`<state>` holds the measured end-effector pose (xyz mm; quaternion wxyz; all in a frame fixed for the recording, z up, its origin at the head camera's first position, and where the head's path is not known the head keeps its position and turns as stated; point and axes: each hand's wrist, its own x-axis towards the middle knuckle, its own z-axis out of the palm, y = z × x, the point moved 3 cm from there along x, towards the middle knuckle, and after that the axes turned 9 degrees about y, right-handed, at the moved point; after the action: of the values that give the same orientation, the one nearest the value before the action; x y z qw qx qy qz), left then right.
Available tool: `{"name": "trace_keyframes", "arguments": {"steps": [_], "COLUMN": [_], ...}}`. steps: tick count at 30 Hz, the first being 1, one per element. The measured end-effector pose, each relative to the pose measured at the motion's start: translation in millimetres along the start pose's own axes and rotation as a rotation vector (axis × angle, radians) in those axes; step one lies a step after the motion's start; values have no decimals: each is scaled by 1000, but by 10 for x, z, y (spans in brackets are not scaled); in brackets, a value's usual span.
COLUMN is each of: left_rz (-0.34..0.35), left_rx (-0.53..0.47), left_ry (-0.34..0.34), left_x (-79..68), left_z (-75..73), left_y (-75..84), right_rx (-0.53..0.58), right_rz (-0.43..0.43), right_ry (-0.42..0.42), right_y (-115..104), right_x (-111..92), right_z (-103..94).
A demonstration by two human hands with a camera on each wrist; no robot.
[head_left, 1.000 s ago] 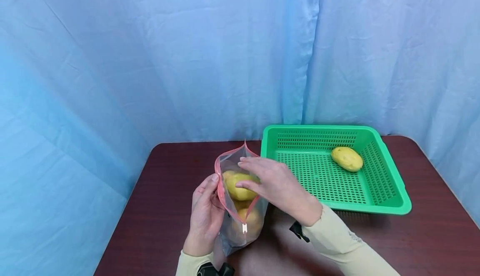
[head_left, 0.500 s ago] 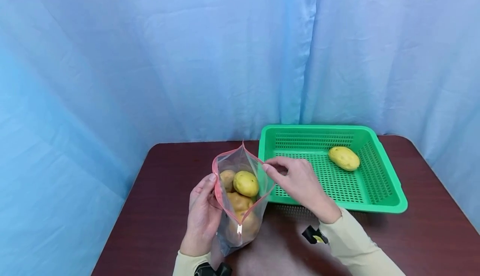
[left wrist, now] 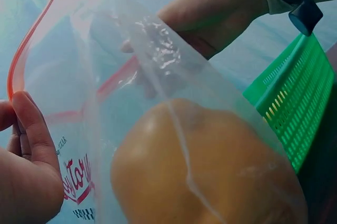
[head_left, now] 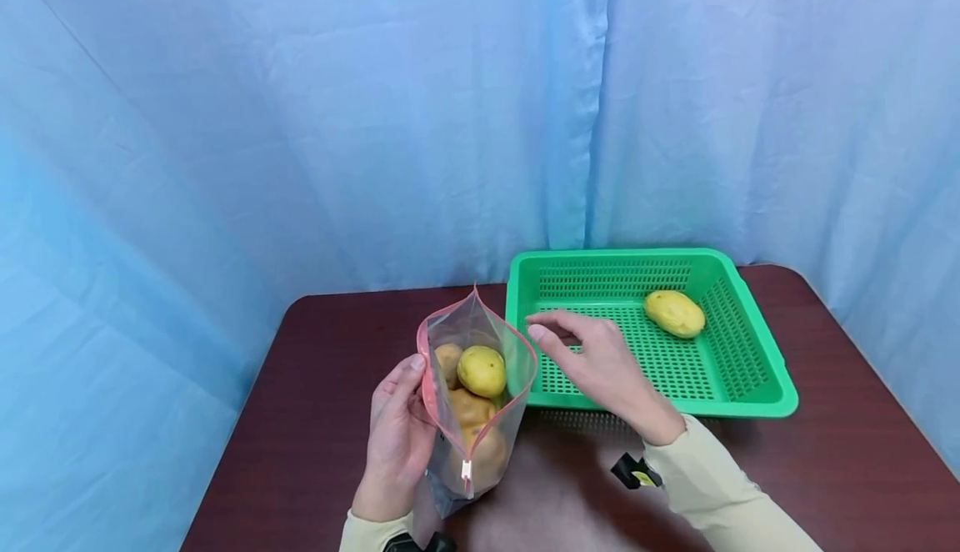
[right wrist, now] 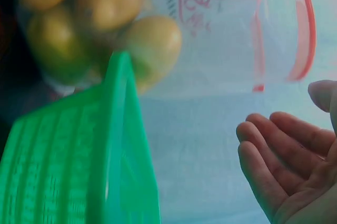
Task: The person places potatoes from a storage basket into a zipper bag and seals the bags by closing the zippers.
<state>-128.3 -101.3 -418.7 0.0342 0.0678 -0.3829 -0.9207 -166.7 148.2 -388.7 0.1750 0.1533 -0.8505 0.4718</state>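
My left hand (head_left: 401,431) pinches the red-edged rim of a clear zipper bag (head_left: 517,408) between thumb and fingers. The bag stands with its mouth spread wide, and several potatoes (head_left: 482,371) lie inside. Its white slider (head_left: 467,469) sits at the near corner. Just right of the rim is my right hand (head_left: 600,360), in front of the basket, its fingers loosely bent around nothing. The right wrist view has these fingers (right wrist: 284,145) apart from the bag's red edge. One yellow potato (head_left: 674,313) lies in the green basket (head_left: 765,352).
The basket stands at the back right of the dark wooden table (head_left: 300,419), close beside the bag. Behind the table hangs a light blue curtain (head_left: 337,118).
My right hand has left the bag's mouth, where it was over a potato, and passed its right rim to stand just outside. The left hand still holds the rim. The view has shifted slightly.
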Motion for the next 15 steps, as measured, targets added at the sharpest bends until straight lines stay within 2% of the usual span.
{"name": "trace_keyframes", "arguments": {"steps": [8, 15], "left_rz": [3, -5], "left_rx": [8, -3], "left_ry": [-27, -37], "left_x": [-18, -10], "left_z": [-28, -8], "left_y": [18, 13], "right_rx": [-135, -222], "right_rz": [17, 24], "right_ry": [22, 31], "right_y": [206, 408], "right_x": [-6, 84], "right_z": [-347, -682]}}
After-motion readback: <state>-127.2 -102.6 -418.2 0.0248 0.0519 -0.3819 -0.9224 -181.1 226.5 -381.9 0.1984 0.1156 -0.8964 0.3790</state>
